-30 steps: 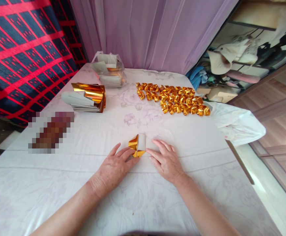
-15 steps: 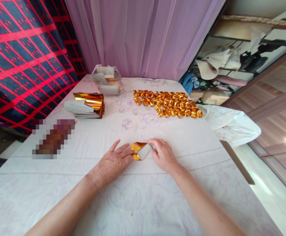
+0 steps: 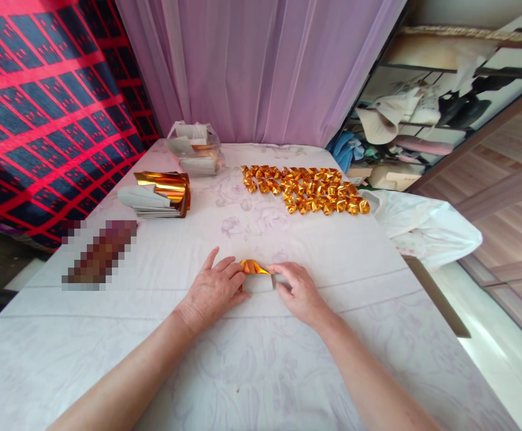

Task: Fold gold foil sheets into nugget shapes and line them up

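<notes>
My left hand (image 3: 211, 291) and right hand (image 3: 300, 291) press from either side on a small folded paper (image 3: 255, 277), shiny gold foil on one face, matte white on the other, creased flat near the middle of the desk (image 3: 261, 383). The cloth over the desk is smooth white with faint flowers. Toward the far right edge lie crinkled gold folded pieces (image 3: 303, 189) in rows; near the left edge, a stack of foil sheets (image 3: 157, 193). A lilac curtain (image 3: 261, 66) hangs beyond the far edge.

Folded paper (image 3: 255, 276) glossy gold foil, matt white back; tablecloth (image 3: 252, 359) smooth cloth
</notes>
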`<state>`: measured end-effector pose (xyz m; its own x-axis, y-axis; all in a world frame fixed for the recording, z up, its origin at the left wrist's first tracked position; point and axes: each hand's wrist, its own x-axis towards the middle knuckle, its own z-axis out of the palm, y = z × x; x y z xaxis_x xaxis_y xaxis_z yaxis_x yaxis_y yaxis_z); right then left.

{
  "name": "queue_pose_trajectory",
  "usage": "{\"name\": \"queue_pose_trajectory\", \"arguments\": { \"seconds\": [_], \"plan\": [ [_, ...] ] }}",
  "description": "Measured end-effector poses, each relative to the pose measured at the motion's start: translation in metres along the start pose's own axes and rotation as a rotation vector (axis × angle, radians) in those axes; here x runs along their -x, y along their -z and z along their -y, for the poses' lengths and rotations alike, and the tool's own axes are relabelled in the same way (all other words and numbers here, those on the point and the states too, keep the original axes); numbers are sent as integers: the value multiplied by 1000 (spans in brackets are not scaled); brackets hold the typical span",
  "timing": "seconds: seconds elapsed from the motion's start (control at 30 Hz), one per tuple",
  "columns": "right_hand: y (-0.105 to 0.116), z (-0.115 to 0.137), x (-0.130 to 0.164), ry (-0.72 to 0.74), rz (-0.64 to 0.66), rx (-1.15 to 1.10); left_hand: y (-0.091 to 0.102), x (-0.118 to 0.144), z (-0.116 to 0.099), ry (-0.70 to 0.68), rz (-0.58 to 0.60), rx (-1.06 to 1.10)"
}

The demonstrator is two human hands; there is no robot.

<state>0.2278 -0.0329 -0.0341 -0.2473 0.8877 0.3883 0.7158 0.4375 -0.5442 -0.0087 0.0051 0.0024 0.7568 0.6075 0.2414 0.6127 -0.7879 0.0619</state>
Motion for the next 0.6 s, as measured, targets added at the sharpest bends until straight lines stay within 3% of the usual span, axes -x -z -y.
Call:
{"name": "queue_pose_trajectory", "arguments": {
  "seconds": [0.13,0.43,0.6],
  "plan": [
    [0,-1,0,18,20,24,-1,-2,2,-10,-19,-9],
    [9,12,0,213,79,206,-9,1,8,-59,-46,10],
    [11,20,2,254,87,266,-10,8,0,-40,33,4]
  ]
}}
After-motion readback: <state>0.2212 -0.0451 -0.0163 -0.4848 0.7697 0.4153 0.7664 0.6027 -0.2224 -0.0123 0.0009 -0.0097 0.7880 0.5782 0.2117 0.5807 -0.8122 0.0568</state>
